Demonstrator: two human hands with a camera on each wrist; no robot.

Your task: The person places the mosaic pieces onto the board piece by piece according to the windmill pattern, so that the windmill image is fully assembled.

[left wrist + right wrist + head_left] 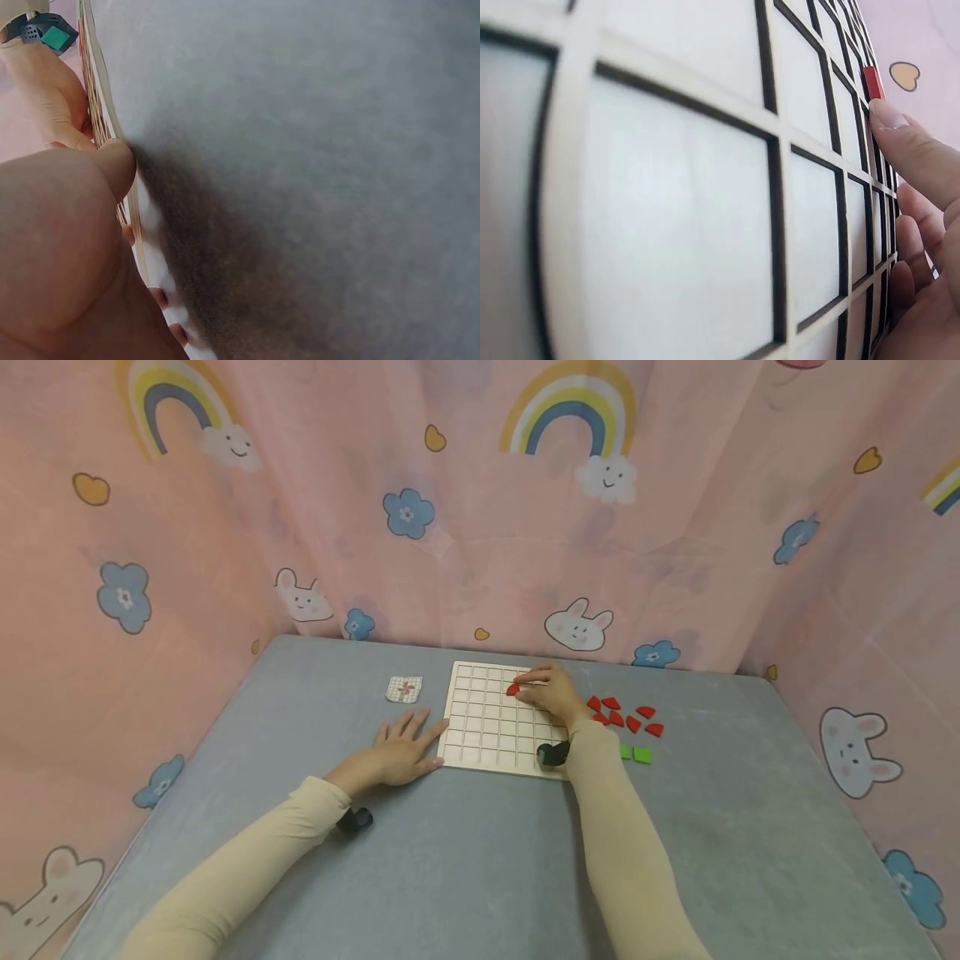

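A pale wooden grid board lies on the table, with rows of square recesses. My right hand is over its far part and pinches a small red tile with one curved side. In the right wrist view the thumb presses against the edge of that red tile, low over the grid. My left hand rests on the table at the board's left side, fingers spread, with thumb and forefinger touching its edge. The left wrist view shows the thumb against the board's rim.
Several red tiles lie loose right of the board, with green square tiles nearer. A small patterned card with a red figure on a grid lies left of the board. A pink printed curtain hangs behind the grey table.
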